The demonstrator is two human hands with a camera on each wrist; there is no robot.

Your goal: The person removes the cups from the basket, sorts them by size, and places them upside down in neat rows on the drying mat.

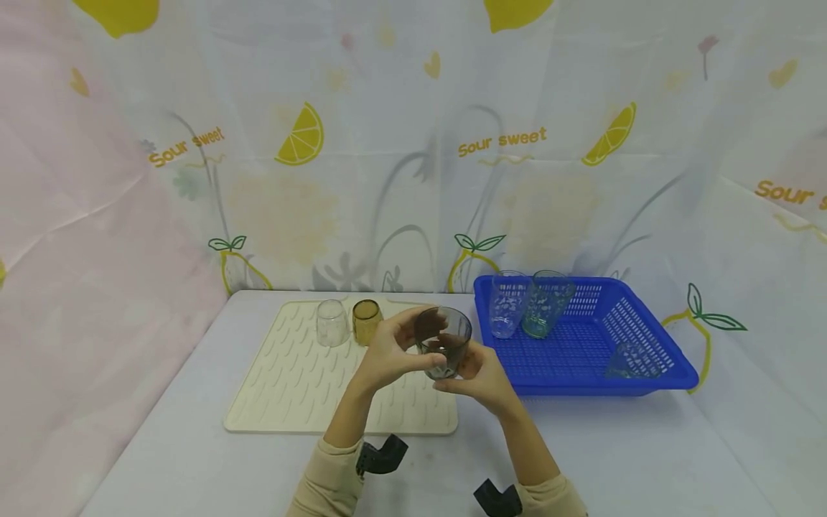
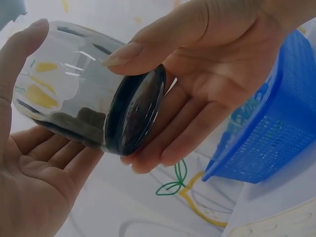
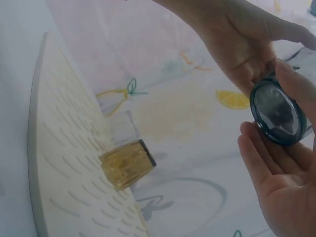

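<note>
A dark grey see-through glass (image 1: 443, 337) is held in the air between both hands, over the right part of the cream drying mat (image 1: 291, 391). Around its upper side curl the thumb and fingers of my left hand (image 1: 388, 352). My right hand (image 1: 481, 377) grips it low down; in the left wrist view the right thumb and fingers pinch the thick base of the glass (image 2: 74, 89). On the mat, left of the hands, stand a clear glass (image 1: 332, 323) and an amber glass (image 1: 366, 322). The amber glass (image 3: 128, 163) also shows in the right wrist view.
A blue plastic basket (image 1: 665, 348) stands right of the mat. Inside it, a clear tall glass (image 1: 507, 305) and a greenish glass (image 1: 549, 305) lean at the back left, and another clear glass (image 1: 633, 361) lies at the front right. A printed curtain (image 1: 388, 179) hangs behind the white table (image 1: 181, 445).
</note>
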